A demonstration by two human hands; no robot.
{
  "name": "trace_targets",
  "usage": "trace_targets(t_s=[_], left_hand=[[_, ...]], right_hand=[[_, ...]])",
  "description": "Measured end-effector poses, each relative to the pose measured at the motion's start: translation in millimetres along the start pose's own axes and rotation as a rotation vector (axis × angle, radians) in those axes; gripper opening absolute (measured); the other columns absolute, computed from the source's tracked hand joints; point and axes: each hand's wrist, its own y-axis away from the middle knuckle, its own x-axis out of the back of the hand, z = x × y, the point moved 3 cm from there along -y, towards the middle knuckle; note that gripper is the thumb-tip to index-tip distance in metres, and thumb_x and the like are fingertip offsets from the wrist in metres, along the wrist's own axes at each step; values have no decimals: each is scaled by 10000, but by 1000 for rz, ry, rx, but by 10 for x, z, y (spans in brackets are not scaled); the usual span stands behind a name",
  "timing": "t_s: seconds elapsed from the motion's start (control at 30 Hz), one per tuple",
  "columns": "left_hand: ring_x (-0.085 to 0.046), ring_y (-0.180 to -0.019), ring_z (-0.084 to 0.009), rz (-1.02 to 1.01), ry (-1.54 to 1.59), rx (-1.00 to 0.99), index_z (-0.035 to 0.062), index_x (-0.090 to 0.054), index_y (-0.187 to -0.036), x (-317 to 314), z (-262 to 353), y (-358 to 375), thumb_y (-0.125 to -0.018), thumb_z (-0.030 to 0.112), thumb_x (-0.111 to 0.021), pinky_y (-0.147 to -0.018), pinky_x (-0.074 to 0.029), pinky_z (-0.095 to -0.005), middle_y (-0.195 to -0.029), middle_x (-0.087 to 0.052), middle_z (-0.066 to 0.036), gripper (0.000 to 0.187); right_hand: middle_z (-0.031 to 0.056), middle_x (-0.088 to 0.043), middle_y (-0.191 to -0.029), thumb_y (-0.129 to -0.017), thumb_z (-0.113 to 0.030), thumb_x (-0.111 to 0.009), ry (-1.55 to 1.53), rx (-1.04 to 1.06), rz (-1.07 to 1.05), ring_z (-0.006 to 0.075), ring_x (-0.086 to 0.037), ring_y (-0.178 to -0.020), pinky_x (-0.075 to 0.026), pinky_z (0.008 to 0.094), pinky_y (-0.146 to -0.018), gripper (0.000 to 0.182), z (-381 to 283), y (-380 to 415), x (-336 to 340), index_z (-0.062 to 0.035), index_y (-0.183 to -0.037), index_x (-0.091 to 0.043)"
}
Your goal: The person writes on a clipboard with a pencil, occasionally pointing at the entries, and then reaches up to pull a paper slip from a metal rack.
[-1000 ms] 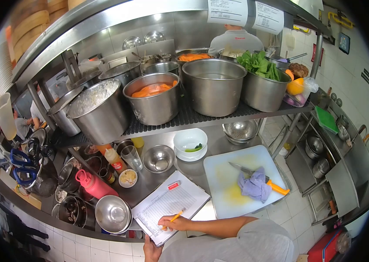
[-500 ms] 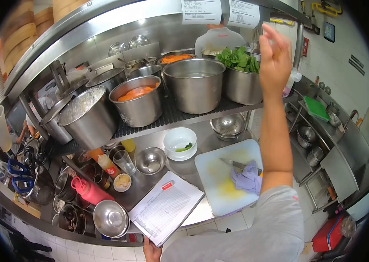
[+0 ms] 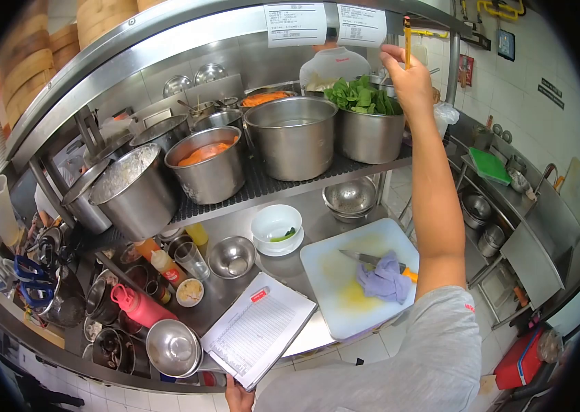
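Note:
My right hand [image 3: 415, 84] is raised at the end of an outstretched arm, with a yellow pencil [image 3: 408, 41] pinched upright in its fingers. Just to the left of it, two printed order tickets [image 3: 361, 26] hang from the metal rail. Down at the bottom of the view, my left hand [image 3: 238, 396] grips the lower edge of a clipboard [image 3: 262, 333] with a filled-in paper sheet and a red label on it. The clipboard is tilted at the counter's front edge.
Steel pots [image 3: 290, 141] of food line the raised shelf. Below are a cutting board [image 3: 328, 292] with a knife [image 3: 372, 259] and purple cloth [image 3: 383, 280], a white bowl [image 3: 276, 223], steel bowls [image 3: 173, 348] and a pink bottle [image 3: 140, 305]. Another person [image 3: 334, 66] stands behind the shelf.
My right hand has moved slightly left and down, and a pencil now shows in its fingers. The view has shifted a little; my left hand still holds the clipboard.

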Motion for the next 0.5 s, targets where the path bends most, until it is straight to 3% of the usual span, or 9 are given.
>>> trace_targets(t_s=[0.13, 0.23, 0.33, 0.43, 0.5], left_hand=[[-504, -1164, -266, 33, -20, 16, 110, -449, -1299, 3, 7, 7, -975, 422, -376, -955, -382, -451, -1296, -527, -64, 456], [-509, -1153, -261, 56, -18, 22, 117, -453, -1295, -3, 2, 7, -975, 432, -369, -935, -388, -450, -1289, -532, -59, 456], [-509, -1154, -259, 136, -6, 13, 122, -449, -1300, -152, 1, 78, -975, 442, -361, -931, -390, -448, -1292, -530, -56, 464], [-501, -1170, -258, 133, -30, 8, 126, -441, -1309, -132, -4, 77, -976, 445, -352, -951, -383, -451, -1302, -524, -56, 469], [-496, -1182, -259, 123, -27, 7, 126, -433, -1316, -166, 5, 84, -979, 439, -347, -965, -379, -453, -1311, -517, -57, 468]], right_hand=[[54, -677, -862, -844, -264, -623, -63, -74, -29, 164, -609, -835, -465, 301, -775, 251, -44, 21, -2, -55, -973, -678], [23, -668, -871, -860, -298, -618, -216, -81, -34, 98, -560, -678, -449, 252, -632, 285, -2, 28, 26, -38, -967, -664], [18, -660, -891, -900, -303, -571, -552, -238, -219, 26, -410, -512, -327, 187, -474, 296, -137, 19, 97, -31, -998, -633], [87, -640, -1062, -925, -296, -524, -823, -149, -304, 6, -276, -481, -226, 167, -407, 284, -362, -74, 94, -57, -1065, -583], [110, -635, -1074, -958, -299, -458, -844, -122, -242, 25, -290, -450, -243, 170, -390, 313, -509, -120, 81, -43, -1108, -558]])
